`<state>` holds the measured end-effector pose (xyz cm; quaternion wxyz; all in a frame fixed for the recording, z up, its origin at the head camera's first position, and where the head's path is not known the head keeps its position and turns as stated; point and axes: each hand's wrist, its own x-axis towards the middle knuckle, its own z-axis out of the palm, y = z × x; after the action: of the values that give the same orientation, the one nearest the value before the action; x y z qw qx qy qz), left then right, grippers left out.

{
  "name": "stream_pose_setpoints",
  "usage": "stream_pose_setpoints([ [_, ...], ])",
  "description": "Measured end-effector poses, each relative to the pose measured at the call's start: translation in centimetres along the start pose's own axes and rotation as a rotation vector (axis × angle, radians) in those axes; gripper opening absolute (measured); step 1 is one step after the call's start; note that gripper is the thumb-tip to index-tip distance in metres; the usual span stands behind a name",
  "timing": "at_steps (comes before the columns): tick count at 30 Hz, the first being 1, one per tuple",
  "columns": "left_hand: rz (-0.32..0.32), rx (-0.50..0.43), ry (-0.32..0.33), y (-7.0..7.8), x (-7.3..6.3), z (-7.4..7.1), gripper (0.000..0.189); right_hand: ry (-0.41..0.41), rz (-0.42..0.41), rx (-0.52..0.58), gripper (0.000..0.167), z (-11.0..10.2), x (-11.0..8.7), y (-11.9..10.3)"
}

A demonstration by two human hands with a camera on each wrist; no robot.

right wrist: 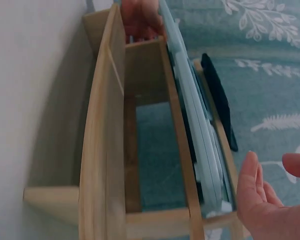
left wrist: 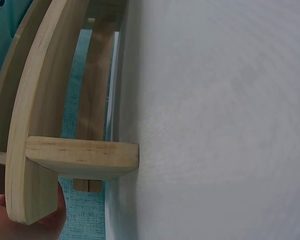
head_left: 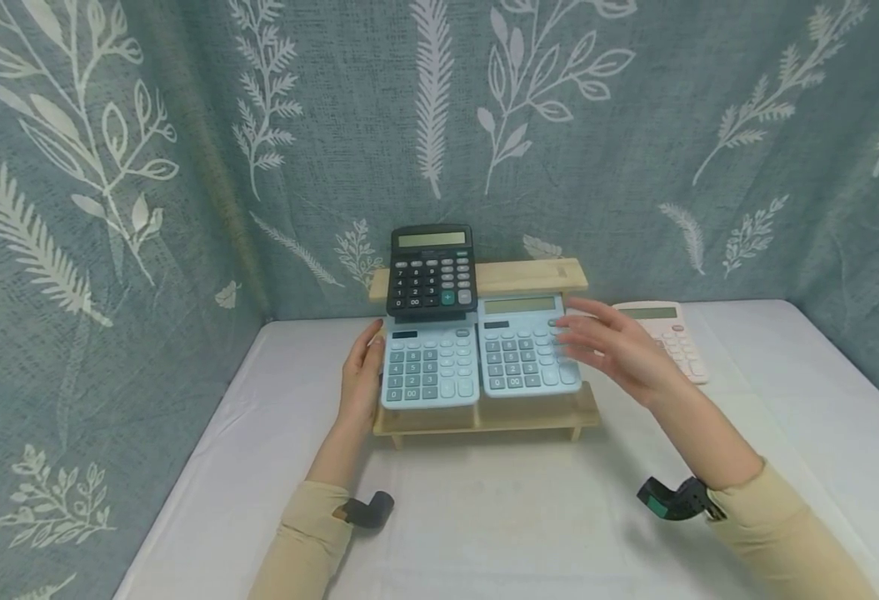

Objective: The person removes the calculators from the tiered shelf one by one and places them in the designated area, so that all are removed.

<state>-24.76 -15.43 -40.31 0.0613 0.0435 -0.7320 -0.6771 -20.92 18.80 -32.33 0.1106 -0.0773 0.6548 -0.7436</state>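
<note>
A two-step wooden stand (head_left: 536, 419) carries two light blue calculators. My left hand (head_left: 360, 371) grips the stand's left end, beside the left blue calculator (head_left: 430, 367); in the left wrist view that hand (left wrist: 32, 222) shows partly behind the wood. On the upper step a black calculator (head_left: 432, 271) leans back, overlapping the top of the left blue one. The right blue calculator (head_left: 526, 346) stands alongside. My right hand (head_left: 619, 346) is at its right edge, fingers spread and slightly bent, holding nothing. In the right wrist view, thumb and fingers (right wrist: 250, 182) are apart.
A white and pink calculator (head_left: 671, 337) lies on the white-covered table (head_left: 514, 517) behind my right hand. Blue-green leaf-patterned cloth (head_left: 349, 125) hangs behind and to the left. The stand's short feet (head_left: 576, 434) rest on the table.
</note>
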Motion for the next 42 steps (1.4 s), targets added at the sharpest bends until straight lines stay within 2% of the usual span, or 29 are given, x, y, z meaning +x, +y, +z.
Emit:
stream_pose_setpoints([
  [7,-0.005,-0.026,-0.012,0.2,-0.1,0.0,0.047,-0.053,0.009,0.041,0.058,1.6,1.0,0.2],
  [19,0.002,-0.016,0.0,0.3,-0.2,0.0,0.045,-0.093,0.066,0.06,0.056,4.1,2.9,0.2],
  [29,0.006,-0.017,-0.001,0.3,-0.3,0.0,0.046,-0.121,0.101,0.135,0.06,5.9,4.1,-0.1],
  [42,0.017,-0.012,-0.001,-0.1,0.1,-0.1,0.046,-0.073,0.141,0.182,0.066,7.5,5.9,0.0],
])
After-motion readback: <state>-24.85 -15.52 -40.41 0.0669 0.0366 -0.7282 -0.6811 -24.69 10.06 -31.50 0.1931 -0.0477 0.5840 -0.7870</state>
